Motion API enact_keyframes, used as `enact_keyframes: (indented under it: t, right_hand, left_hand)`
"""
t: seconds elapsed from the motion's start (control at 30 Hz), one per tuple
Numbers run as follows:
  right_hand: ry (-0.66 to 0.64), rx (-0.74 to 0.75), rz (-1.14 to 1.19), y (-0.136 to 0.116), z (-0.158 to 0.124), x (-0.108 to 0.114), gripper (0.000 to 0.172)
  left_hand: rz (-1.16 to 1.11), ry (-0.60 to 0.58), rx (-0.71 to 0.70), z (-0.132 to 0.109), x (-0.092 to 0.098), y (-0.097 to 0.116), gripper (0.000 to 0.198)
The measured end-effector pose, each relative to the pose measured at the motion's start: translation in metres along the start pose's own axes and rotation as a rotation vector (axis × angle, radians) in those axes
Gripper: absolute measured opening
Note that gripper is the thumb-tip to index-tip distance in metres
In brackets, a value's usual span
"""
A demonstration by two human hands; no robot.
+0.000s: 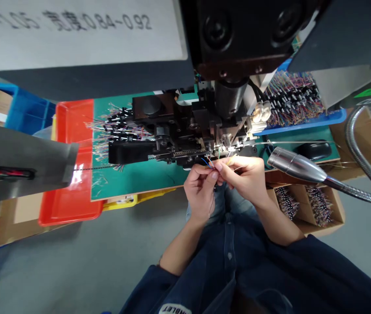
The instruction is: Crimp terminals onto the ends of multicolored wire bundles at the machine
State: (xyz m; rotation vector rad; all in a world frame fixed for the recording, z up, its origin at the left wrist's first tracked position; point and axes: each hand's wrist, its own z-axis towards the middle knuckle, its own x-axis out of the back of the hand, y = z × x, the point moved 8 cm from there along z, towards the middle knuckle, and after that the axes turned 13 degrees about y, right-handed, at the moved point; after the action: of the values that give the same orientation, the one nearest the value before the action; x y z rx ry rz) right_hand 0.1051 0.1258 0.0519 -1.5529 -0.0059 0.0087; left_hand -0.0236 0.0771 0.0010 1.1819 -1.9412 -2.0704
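Observation:
Both of my hands meet at the front of a black crimping machine point(194, 126), just below its lit working point. Thin coloured wires point(207, 162), blue, orange, green and yellow among them, fan out from between my fingers toward the machine. My left hand point(200, 189) is closed, thumb and fingers pinching the wires from the left. My right hand point(246, 176) is closed too, its thumb and forefinger pinching the wires close to the left fingertips. A dark strand hangs below the left hand. My fingers hide most of the wire bundle.
Wire harnesses with black connectors point(116, 126) lie left on the green table point(133, 179), beside a red tray point(70, 205). More fill a blue tray point(303, 126) and a cardboard box point(338, 213) at right. A metal gooseneck lamp point(298, 163) reaches in near my right hand.

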Motion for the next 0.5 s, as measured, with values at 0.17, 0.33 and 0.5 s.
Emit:
enact_keyframes:
  t: [0.17,0.33,0.5]
  right_hand:
    - [0.054,0.066,-0.045,-0.004,-0.001,0.005,0.026]
    - [0.074,0.016,0.001,0.001,-0.002,0.006,0.024]
    - [0.039,-0.128,0.113,0.015,-0.001,0.003,0.029]
  left_hand:
    - [-0.017,0.008,0.018,-0.001,-0.001,-0.001,0.024]
    - [-0.010,0.037,0.024,-0.003,-0.001,-0.005,0.026]
    - [-0.059,0.019,0.059,-0.005,-0.002,-0.012,0.024]
